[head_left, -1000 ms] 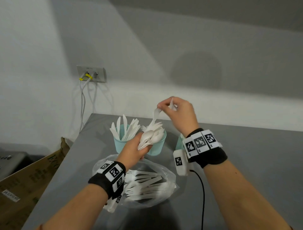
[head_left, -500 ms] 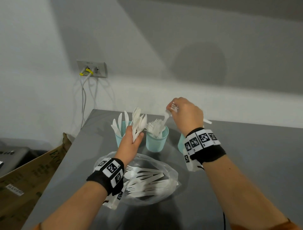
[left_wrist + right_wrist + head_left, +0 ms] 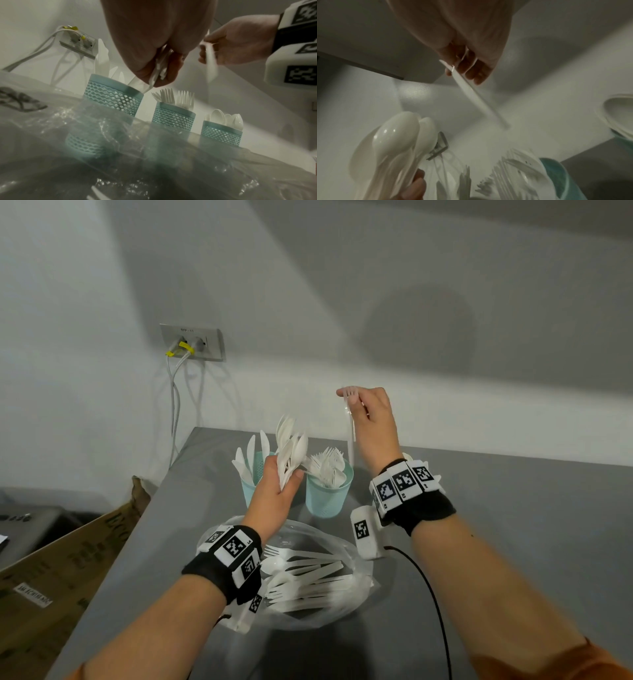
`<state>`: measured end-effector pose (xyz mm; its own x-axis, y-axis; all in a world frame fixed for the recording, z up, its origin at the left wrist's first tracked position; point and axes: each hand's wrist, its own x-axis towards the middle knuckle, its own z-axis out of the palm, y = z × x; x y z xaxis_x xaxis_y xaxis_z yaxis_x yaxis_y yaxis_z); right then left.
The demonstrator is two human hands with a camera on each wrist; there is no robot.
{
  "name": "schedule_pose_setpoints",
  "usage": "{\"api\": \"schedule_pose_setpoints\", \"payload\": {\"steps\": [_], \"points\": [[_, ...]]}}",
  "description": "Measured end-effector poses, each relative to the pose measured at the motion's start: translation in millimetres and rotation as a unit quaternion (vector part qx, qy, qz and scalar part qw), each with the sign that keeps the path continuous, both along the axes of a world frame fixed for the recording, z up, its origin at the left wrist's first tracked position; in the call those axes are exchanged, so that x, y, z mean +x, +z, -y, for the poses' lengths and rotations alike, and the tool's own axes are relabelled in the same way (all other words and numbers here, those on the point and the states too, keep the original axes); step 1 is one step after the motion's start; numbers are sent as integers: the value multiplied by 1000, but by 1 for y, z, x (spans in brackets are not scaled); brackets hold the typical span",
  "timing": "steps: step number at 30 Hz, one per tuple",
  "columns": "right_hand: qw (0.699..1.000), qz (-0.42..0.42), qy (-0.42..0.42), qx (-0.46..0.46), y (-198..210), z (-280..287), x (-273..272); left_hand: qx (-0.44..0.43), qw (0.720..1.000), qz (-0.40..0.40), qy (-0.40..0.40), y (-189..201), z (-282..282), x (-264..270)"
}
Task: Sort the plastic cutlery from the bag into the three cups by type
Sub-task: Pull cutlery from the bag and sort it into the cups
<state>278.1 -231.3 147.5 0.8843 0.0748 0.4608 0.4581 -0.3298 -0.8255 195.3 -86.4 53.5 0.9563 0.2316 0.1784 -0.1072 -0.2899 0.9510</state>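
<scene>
1. Nearest the person, below the left wrist, a crumpled clear plastic bag (image 3: 349,559) lies on the grey tabletop (image 3: 513,525), with loose white plastic forks and spoons (image 3: 308,577) lying flat inside it.
2. A black cable (image 3: 428,587) runs from the white wrist-camera unit under the right wrist back toward the person.
3. Above the far edge of the bag, the left hand (image 3: 274,494) has its fingers and thumb curled round the handles of a bundle of white plastic spoons (image 3: 291,450); the bowls fan out upward beyond the fingertips. The left wrist view shows the handle ends poking out below the closed fingers (image 3: 173,67).
4. Just behind the left hand's fingers stands a pale teal perforated plastic cup of knives (image 3: 113,97), blades pointing up.
5. To the right of those fingers, a second pale teal perforated cup of forks (image 3: 327,491) stands with tines up.
6. A third pale teal perforated cup of spoons (image 3: 222,132) stands farther right, mostly hidden behind the right wrist in the head view.
7. The right hand (image 3: 371,422) is raised above the fork cup, its fingertips pinching a single white plastic fork (image 3: 350,419) near the tines, handle hanging down toward the cup but not inside it.
8. Beyond, a wall socket plate (image 3: 191,342) with white cables sits on the white wall.
9. A brown cardboard box (image 3: 68,553) stands left of the table.
</scene>
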Motion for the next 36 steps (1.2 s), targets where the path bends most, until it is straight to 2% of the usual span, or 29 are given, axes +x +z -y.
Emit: {"api": "schedule_pose_setpoints", "payload": {"steps": [2, 5, 9, 11, 13, 14, 15, 17, 20, 22, 23, 26, 31, 34, 36], "points": [[1000, 3, -5, 13, -10, 3, 3, -6, 1000, 4, -3, 1, 0, 0], [998, -54, -12, 27, -31, 9, 4, -12, 1000, 10, -2, 0, 1, -1], [977, -171, 2, -127, -75, 16, 11, -22, 1000, 4, -6, -3, 1, -2], [962, -217, 16, -167, -84, 17, 8, -18, 1000, 14, -15, -3, 2, -2], [955, -220, -4, -200, -78, 16, 1, -11, 999, 28, -22, -1, 4, -3], [960, -209, -11, -187, -71, 16, -3, -9, 999, 32, -24, 0, 5, -4], [970, -193, 1, -147, -62, 14, -10, -10, 999, 38, -25, 1, 5, -4], [978, -177, 79, -74, -46, 11, -23, -9, 998, 50, -21, 4, 8, -3], [950, -195, 205, -135, -32, 12, -42, -17, 997, 68, -33, 10, 15, 0], [941, -192, 234, -154, -32, 17, -48, -49, 994, 60, -72, 16, 28, 2], [944, -188, 240, -128, -34, 20, -51, -58, 993, 49, -91, 18, 35, 3], [952, -209, 221, 18, -41, 28, -53, -2, 991, 38, -128, 22, 58, 6], [971, -205, 57, 112, -48, 61, -44, 73, 982, -44, -168, 29, 95, 16], [972, -210, -18, 101, -48, 87, -34, 188, 961, -32, -201, 28, 113, 32], [971, -213, -65, 84, -48, 102, -26, 310, 926, -29, -215, 26, 121, 43]]}}
